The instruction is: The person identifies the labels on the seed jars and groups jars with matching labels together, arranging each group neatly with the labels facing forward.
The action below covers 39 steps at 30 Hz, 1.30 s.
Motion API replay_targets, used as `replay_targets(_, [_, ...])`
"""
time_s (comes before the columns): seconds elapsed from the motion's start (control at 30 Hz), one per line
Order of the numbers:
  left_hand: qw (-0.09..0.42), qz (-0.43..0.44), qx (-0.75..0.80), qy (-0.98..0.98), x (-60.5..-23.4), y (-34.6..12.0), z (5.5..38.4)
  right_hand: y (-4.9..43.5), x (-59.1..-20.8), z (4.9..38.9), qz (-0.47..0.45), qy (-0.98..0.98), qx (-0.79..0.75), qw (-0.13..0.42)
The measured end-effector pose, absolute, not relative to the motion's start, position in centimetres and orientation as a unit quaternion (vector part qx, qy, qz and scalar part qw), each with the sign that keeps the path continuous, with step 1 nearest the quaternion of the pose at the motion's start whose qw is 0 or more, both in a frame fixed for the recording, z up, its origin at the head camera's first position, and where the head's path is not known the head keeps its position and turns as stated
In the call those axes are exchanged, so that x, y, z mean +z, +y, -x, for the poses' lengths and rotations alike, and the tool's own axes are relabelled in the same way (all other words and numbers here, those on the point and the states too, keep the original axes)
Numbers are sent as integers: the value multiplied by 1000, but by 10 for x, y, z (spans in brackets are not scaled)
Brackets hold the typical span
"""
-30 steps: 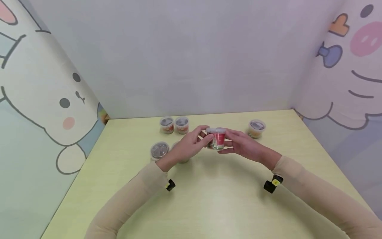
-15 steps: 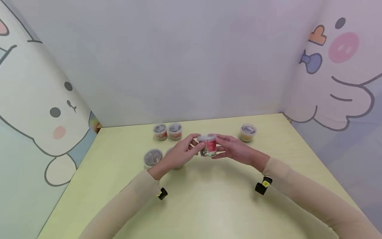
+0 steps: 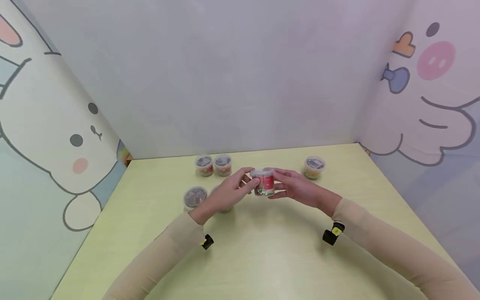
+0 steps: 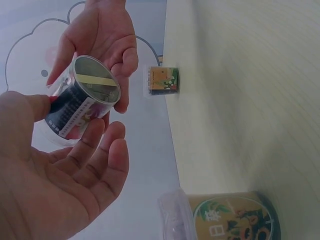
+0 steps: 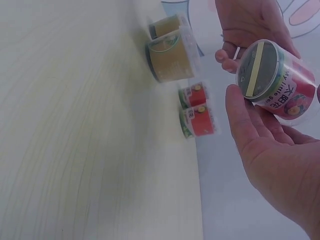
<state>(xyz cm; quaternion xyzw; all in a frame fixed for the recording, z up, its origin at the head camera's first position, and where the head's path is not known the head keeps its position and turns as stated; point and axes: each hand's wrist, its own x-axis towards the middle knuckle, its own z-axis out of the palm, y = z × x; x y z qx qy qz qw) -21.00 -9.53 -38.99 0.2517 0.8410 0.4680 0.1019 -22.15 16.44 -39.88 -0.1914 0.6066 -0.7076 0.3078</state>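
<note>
Both hands up over the pale yellow table (image 3: 270, 258), with one small clear tub (image 3: 264, 183) between them, off the surface, lid uppermost and close to upright. Left hand (image 3: 226, 192) holds it from its own side, thumb across the near wall, fingers round toward the back. Right hand (image 3: 300, 189) holds the opposite side between thumb and fingers, the lower fingers spread. Wrist views show the tub's underside, with a yellow strip (image 4: 95, 80) across it. Label mostly red, with a dark panel of white print; part of the lettering reads "My little". Behind, on the left, a pair of red-labelled tubs (image 3: 223, 165) just beside each other near the table's back edge. Nearer, a larger tan-labelled tub (image 3: 195, 196), with a neighbouring tub (image 3: 226, 209) partly hidden by the left hand. Beyond the right hand, a lone tub (image 3: 314, 167), orange and green on its label. Beige sleeves (image 3: 172, 239); small black cameras (image 3: 333, 233) at the wrists. Grey-white backdrop (image 3: 232, 83); cartoon figures on the side panels (image 3: 423, 104).
</note>
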Motion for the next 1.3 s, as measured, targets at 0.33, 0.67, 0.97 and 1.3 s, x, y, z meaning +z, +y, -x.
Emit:
replay_targets(0.33, [100, -256, 465, 842, -391, -94, 211, 165, -400, 222, 176, 606, -715, 302])
replay_targets(0.67, [107, -255, 456, 846, -388, -92, 209, 164, -401, 222, 169, 605, -720, 294])
replay_targets(0.97, [112, -224, 443, 861, -386, -92, 208, 155, -398, 220, 170, 601, -724, 292])
replay_targets(1.3, [98, -230, 468, 847, -386, -100, 210, 154, -396, 223, 137, 577, -753, 286])
